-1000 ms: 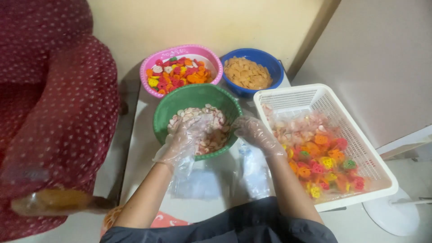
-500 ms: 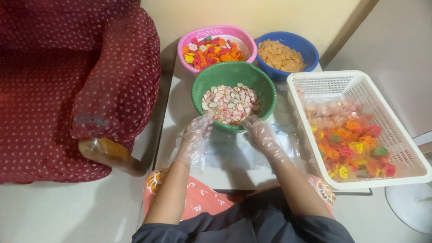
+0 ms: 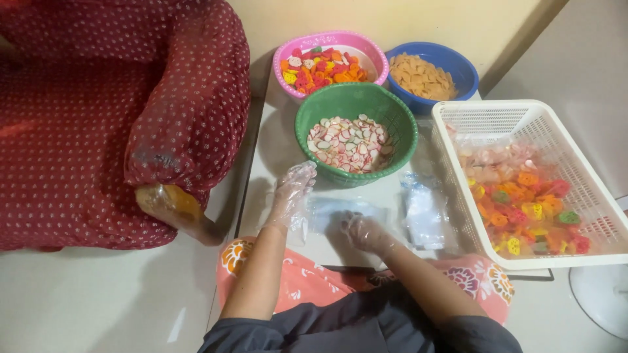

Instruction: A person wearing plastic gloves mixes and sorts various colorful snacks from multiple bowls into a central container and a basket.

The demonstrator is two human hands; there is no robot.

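Observation:
My left hand (image 3: 292, 191), in a thin clear glove, lies with fingers stretched out just below the green bowl (image 3: 395, 112) of white-and-red chips, touching the left end of a flat clear plastic bag (image 3: 331, 212) on the small table (image 3: 275, 147). Curled at the bag's near edge is my gloved right hand (image 3: 363, 233), which seems to pinch the bag. Both hands are outside the bowl.
A pink bowl (image 3: 378, 57) of mixed coloured chips and a blue bowl (image 3: 468, 69) of tan chips stand behind the green one. On the right is a white mesh basket (image 3: 497, 116) with packed bags. More clear bags (image 3: 424, 210) lie beside it. A red dotted sofa (image 3: 131, 98) fills the left.
Both hands have drawn back from the green bowl toward me. My right hand has dropped onto the flat plastic bag and curled; the view has shifted left.

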